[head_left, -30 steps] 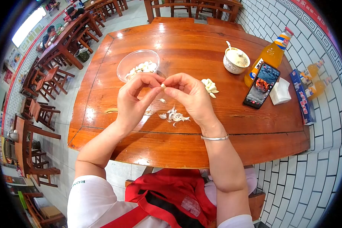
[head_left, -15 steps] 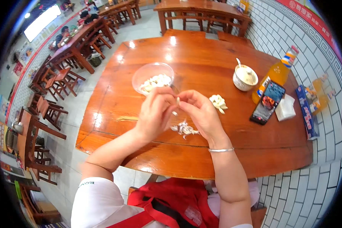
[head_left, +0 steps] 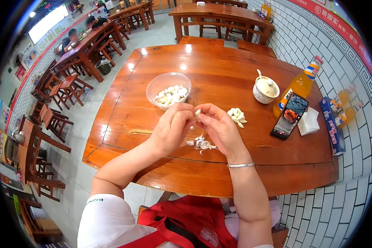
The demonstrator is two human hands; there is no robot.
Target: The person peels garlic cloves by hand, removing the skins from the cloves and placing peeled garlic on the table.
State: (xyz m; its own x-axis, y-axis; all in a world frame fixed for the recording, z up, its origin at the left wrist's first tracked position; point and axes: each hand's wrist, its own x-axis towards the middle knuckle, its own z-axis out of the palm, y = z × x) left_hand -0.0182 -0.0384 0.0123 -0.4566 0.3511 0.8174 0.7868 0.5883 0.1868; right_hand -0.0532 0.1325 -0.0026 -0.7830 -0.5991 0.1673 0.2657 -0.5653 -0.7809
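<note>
Between the fingertips of both hands is a garlic clove [head_left: 197, 115], partly hidden by the fingers. My left hand [head_left: 172, 127] pinches it from the left. My right hand [head_left: 217, 127], with a silver bangle at the wrist, pinches it from the right. Just beyond my left hand stands a clear plastic bowl [head_left: 153, 84] holding many garlic cloves [head_left: 170, 95]. A small pile of peeled cloves [head_left: 237, 116] lies on the table to the right of my right hand. Below the hands is a heap of papery garlic skins [head_left: 202, 143].
On the wooden table [head_left: 219, 66], a lidded sugar pot [head_left: 265, 90] with a spoon stands at the right. Near it are an orange drink bottle [head_left: 299, 85], a propped phone [head_left: 290, 116], tissues [head_left: 309, 122] and a blue box [head_left: 332, 126] by the tiled wall. People sit at a far table.
The fingers have shifted slightly around the garlic clove, which shows more now. The view has tilted a little; the bowl, pile and skins stay in place on the table.
</note>
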